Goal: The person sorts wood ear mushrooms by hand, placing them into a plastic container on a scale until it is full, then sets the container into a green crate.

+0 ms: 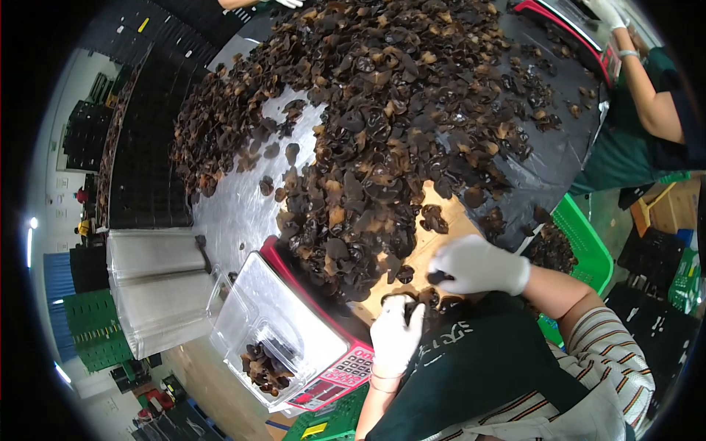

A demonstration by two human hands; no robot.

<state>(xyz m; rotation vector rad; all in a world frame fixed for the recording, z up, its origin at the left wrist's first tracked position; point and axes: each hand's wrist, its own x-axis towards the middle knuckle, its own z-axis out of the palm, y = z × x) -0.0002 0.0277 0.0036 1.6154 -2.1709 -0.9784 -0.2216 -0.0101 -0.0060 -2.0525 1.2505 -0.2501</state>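
A big heap of dark brown wood ear mushrooms (382, 125) covers the work table, reaching down to a tan board (441, 192) in front of me. My left hand (396, 334), in a white glove, has its fingers curled on dark mushroom pieces at the board's near edge. Over the board is my right hand (482, 266), also gloved and slightly blurred, with a dark mushroom piece (440, 278) pinched at its fingers. Left of my hands, a clear plastic box (257, 345) containing some mushrooms rests on a red and white digital scale (346, 371).
Stacked clear plastic boxes (158, 287) stand at the left, beside a tall black crate (154, 140). A green basket (588, 242) with mushrooms sits at my right. Across the table's right corner, a co-worker's arm (647, 95) reaches near another red scale (570, 33).
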